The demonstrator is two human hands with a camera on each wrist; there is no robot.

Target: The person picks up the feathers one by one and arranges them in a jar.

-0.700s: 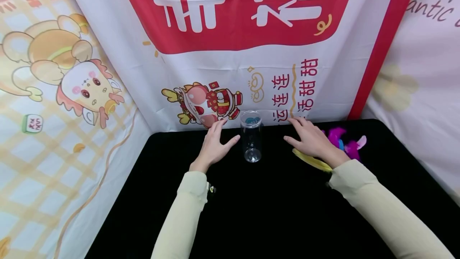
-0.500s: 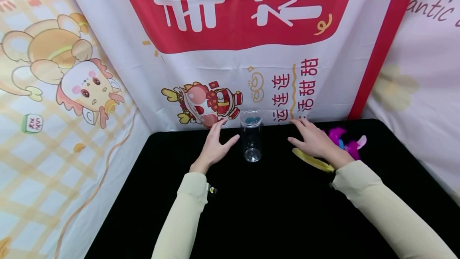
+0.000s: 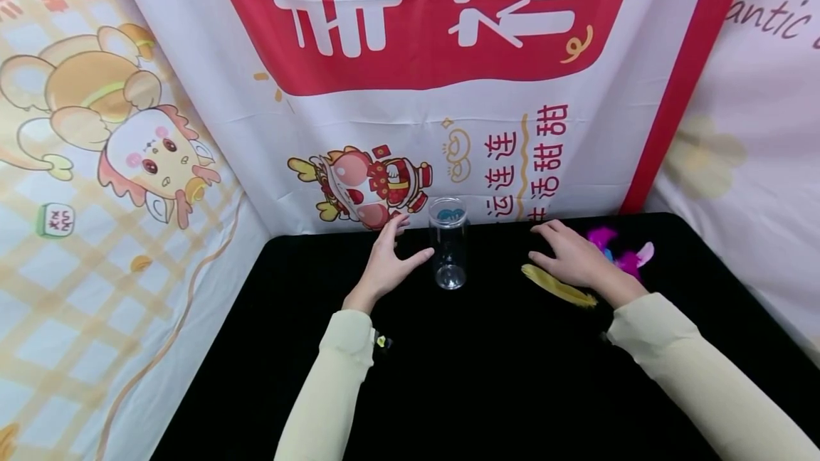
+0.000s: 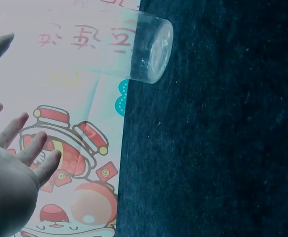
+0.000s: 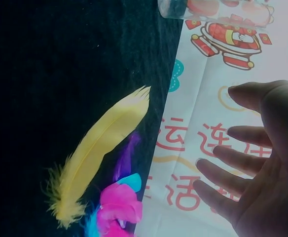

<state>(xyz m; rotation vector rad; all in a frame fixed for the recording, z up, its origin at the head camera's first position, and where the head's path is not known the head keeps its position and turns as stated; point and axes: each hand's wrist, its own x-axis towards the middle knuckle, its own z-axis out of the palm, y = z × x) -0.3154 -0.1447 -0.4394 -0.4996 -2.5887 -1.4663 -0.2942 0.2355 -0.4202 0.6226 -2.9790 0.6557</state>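
You have two hands, the left hand [image 3: 387,265] and the right hand [image 3: 574,256], one clear jar [image 3: 450,249], one yellow feather [image 3: 559,287], one worktop [image 3: 461,383], and bright feathers [image 5: 119,203] too overlapped to count.

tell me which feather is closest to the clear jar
The yellow feather: its tip lies nearer the clear jar than any of the bunched feathers in pink, purple and blue.

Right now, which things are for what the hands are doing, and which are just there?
Probably part of the job, being nearest the hands:
clear jar, near the left hand
yellow feather, near the right hand
pink, purple and blue feathers, by the yellow one

Probably just there:
black table
printed cloths around it
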